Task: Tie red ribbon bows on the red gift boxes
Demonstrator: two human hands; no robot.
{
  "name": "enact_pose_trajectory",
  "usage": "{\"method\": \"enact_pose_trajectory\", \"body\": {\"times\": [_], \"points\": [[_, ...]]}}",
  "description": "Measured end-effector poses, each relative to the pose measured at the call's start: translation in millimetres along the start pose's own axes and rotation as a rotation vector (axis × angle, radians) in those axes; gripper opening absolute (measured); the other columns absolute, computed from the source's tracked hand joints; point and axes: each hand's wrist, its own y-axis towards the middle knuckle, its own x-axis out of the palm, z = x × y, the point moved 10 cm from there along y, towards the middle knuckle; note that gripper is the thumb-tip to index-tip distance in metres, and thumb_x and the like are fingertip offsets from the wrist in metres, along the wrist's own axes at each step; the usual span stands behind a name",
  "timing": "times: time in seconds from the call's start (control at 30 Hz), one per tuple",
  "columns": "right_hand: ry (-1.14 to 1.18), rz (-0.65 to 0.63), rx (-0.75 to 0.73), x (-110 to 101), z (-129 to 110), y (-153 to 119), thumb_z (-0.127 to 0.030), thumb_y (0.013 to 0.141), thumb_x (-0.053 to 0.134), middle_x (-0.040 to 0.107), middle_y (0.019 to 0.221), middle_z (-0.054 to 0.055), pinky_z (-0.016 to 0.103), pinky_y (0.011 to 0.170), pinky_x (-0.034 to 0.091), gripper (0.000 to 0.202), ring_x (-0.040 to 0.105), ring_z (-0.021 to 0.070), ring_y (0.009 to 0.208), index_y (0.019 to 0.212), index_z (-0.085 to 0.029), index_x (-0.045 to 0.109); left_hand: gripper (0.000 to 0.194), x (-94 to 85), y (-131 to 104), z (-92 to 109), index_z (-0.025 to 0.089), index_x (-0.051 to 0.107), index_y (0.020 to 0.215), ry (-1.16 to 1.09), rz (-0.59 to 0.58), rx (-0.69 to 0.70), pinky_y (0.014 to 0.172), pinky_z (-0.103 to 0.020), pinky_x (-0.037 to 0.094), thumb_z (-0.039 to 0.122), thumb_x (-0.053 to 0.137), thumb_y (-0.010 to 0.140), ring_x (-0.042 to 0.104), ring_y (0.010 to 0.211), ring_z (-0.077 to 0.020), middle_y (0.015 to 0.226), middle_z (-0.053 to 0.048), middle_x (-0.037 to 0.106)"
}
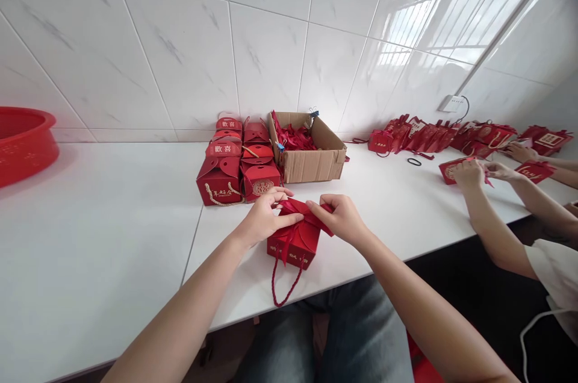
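Red card, one box with a folded, petal-edged lid: the small gift box [294, 246] stands on the white table [112, 214] near its front edge, between the person's hands, its dark red cord handle [288, 300] hanging toward the sitter. Red satin, one ribbon [288, 239], lies over the lid.

Left hand [266, 218]: thumb laid across the ribbon, fingers bent beyond it, the satin gripped between. Right hand [345, 220]: fingers curled, thumb and forefinger pinching the ribbon's other side.

Behind, from where I stand: grouped red boxes [220, 181], some with pale rope handles; touching or just beside them, an open cardboard carton [311, 166] of red ribbons [295, 138]. Far left, a red plastic basin [27, 157]. To the right, a co-worker's hands [469, 173] at another red box [448, 173], and further red packages [406, 136] along the tiled wall [266, 58].
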Motion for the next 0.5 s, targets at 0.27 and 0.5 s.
{"method": "enact_pose_trajectory", "body": {"times": [0.27, 0.5], "points": [[0.333, 0.104, -0.010, -18, 36, -14, -0.047, 0.084, 0.055, 0.039, 0.059, -0.008, 0.021, 0.048, 0.034, 0.035, 0.038, 0.0091, 0.052, 0.106, -0.021, 0.044, 0.060, 18.4, -4, -11, 0.027, 0.040, 0.116, -0.189, -0.079, -0.069, 0.086, -0.038, 0.049, 0.037, 0.075, 0.069, 0.055, 0.107, -0.0218, 0.126, -0.008, 0.047], [0.292, 0.190, -0.088, -18, 47, -49, -0.043, 0.084, 0.058, 0.056, 0.107, 0.010, 0.031, 0.070, 0.051, 0.028, 0.058, 0.0175, 0.086, 0.103, -0.022, 0.058, 0.055, 28.1, -4, -15, 0.027, 0.038, 0.118, -0.286, -0.071, -0.106, 0.087, -0.035, 0.048, 0.041, 0.069, 0.074, 0.054, 0.106, -0.0196, 0.130, -0.008, 0.044]]}}
